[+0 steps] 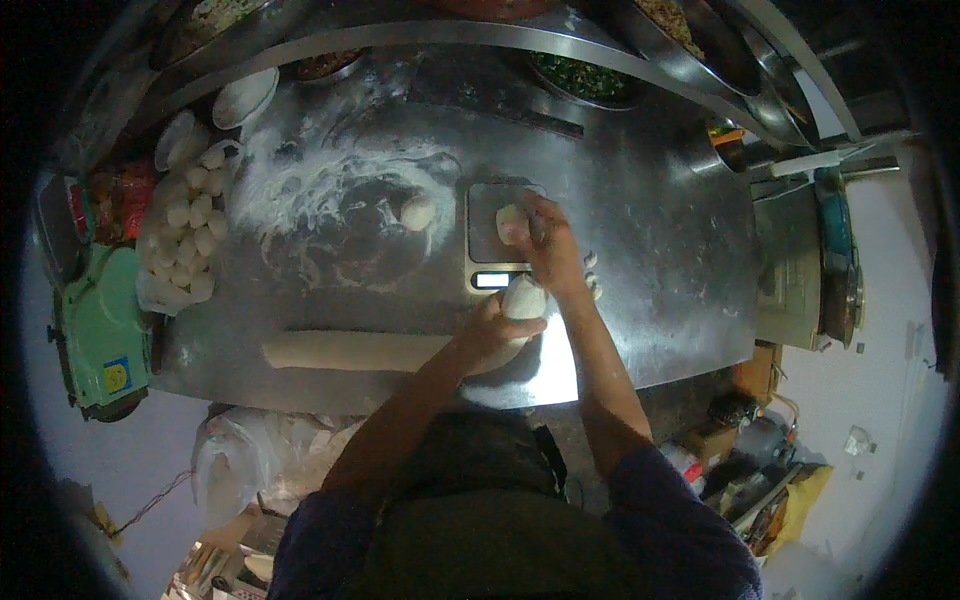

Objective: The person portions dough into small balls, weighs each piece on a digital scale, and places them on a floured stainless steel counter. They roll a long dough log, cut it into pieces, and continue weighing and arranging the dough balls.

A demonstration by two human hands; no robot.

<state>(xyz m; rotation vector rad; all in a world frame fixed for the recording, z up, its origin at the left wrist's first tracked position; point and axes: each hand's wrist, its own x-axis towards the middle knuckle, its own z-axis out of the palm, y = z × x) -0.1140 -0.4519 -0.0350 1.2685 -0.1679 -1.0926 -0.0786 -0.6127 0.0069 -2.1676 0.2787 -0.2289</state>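
My left hand (pixel 486 334) grips the raised end of a long dough log (pixel 352 351), which lies along the table's near edge. The log's rounded end (pixel 523 298) stands up out of my fingers, just below the scale's display. My right hand (pixel 553 244) is over the pan of a kitchen scale (pixel 484 251), its fingers around the right side of a small dough piece (pixel 509 223). Whether that piece rests on the pan is hard to tell. Left of the scale sits a round dough ball (pixel 418 214) on the floured steel table (pixel 667 300).
Several dough balls (pixel 196 206) fill a tray at the left, beside a green machine (pixel 109 322). Small dough scraps (pixel 591 260) lie right of my right wrist. A bowl of chopped greens (pixel 581 75) stands at the back, under a metal shelf rail (pixel 480 34).
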